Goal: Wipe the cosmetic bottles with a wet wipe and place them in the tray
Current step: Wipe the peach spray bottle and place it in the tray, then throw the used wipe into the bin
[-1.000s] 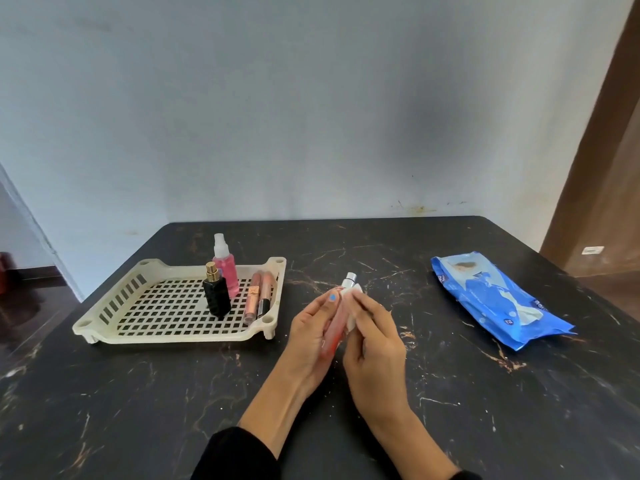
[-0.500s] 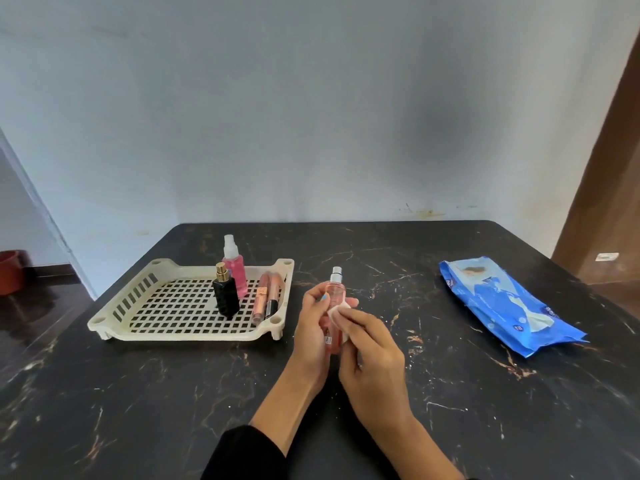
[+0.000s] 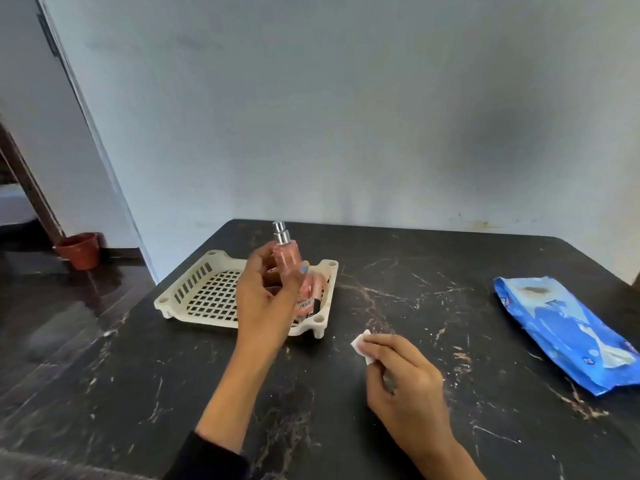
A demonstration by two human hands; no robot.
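Observation:
My left hand [image 3: 265,299] grips a pink spray bottle [image 3: 290,261] with a silver pump top, held upright over the right part of the cream slotted tray [image 3: 204,292]. The hand and bottle hide most of what stands in the tray; only a pink tube [image 3: 317,289] shows beside them. My right hand [image 3: 405,386] rests low over the table to the right, fingers closed on a small folded white wet wipe [image 3: 362,344].
A blue wet-wipe pack [image 3: 568,334] lies at the table's right side. The black marbled table [image 3: 398,306] backs against a pale wall. A terracotta pot [image 3: 80,251] stands on the floor at the left.
My left hand carried the pink bottle left, away from the wipe, to above the tray. My right hand dropped toward the table with the wipe. The view swung left.

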